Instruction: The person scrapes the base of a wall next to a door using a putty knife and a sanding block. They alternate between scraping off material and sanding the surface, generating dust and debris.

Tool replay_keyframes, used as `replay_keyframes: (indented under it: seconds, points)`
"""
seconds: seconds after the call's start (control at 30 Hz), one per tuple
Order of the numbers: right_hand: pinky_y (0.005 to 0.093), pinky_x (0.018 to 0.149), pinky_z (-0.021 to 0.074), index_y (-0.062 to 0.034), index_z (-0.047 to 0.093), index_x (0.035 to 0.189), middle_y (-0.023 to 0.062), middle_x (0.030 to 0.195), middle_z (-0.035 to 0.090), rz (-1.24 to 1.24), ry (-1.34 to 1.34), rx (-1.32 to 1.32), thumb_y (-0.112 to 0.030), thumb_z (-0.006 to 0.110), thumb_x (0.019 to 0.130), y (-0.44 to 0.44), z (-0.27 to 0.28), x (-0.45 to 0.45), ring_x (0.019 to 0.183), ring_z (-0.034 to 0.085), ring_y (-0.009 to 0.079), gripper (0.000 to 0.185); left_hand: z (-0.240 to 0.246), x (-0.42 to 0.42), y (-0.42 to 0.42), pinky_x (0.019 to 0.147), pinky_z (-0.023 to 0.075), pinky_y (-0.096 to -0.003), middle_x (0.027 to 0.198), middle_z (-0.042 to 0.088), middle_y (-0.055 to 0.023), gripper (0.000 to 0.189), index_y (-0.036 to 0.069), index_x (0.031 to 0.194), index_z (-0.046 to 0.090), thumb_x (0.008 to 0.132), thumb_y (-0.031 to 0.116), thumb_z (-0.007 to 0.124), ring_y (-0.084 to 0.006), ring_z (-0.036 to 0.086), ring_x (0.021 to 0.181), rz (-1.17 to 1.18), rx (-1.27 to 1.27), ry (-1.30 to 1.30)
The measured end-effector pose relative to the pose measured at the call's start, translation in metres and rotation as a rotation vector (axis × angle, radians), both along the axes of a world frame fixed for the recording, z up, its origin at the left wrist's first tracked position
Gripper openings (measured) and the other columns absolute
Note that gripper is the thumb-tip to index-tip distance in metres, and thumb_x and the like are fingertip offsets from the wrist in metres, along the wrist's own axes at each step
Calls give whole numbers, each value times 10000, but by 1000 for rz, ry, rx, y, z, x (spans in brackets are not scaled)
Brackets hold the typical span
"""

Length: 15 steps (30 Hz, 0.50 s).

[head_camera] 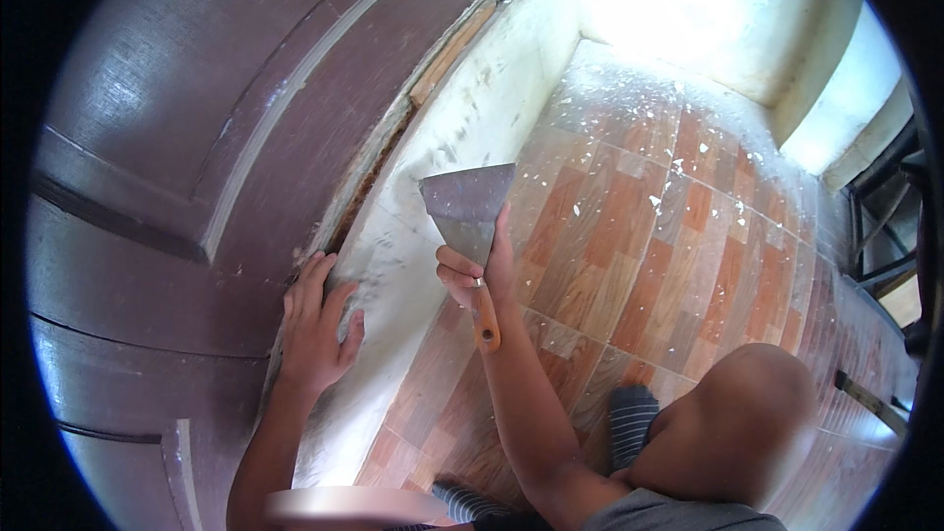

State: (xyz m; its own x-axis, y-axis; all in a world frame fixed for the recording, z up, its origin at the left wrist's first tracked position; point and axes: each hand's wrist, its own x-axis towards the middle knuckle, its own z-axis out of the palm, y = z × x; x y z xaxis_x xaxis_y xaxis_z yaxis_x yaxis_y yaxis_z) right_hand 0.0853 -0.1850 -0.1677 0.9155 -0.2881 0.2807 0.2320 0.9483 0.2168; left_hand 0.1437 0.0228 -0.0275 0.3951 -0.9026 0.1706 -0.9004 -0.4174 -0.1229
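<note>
My right hand (487,265) is closed around the lower blade and neck of a wide metal scraper (472,195) with a wooden handle. The scraper's broad edge points away from me, over the border between the pale wall and the floor. To its left, my left hand (317,324) rests with fingers apart on the edge of the brown panelled wooden door (243,287), touching the seam beside the pale wall (420,184). Nothing shows in that hand. Dark smudges mark the wall beside the scraper.
White flakes (655,200) and dust lie over the wood-patterned tiled floor (627,258). A rough gap with a strip of bare wood (453,51) runs along the door's edge. Dark metal frames (885,221) stand at the right, near a flat tool or bar (870,402) on the floor.
</note>
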Motion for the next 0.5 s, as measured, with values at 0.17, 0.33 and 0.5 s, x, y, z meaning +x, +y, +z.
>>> replay_keyframes:
  seconds: [0.17, 0.33, 0.5]
  points:
    - [174, 336, 328, -65, 506, 1282, 11, 964, 636, 54, -7, -33, -695, 353, 952, 22, 16, 2, 417, 382, 38, 727, 3, 3, 3, 1082, 311, -513, 1425, 438, -208, 246, 39, 1149, 589, 921, 127, 560, -386, 377, 1378, 2, -35, 76]
    - [176, 333, 334, -59, 469, 1341, 42, 1024, 651, 164, -120, -119, -739, 327, 927, 55, 49, 3, 408, 378, 26, 809, 12, -5, -6, 990, 407, -396, 1189, 605, -177, 169, 6, 1072, 608, 937, 102, 577, -284, 570, 1151, -55, -615, 484]
    - [188, 368, 316, -68, 486, 1268, 4, 896, 590, 222, -127, -241, -737, 311, 927, 76, 76, -8, 423, 359, 26, 771, 27, -38, -10, 818, 449, -280, 977, 631, -54, 94, 19, 964, 604, 975, 112, 604, -111, 562, 919, 156, -982, 884]
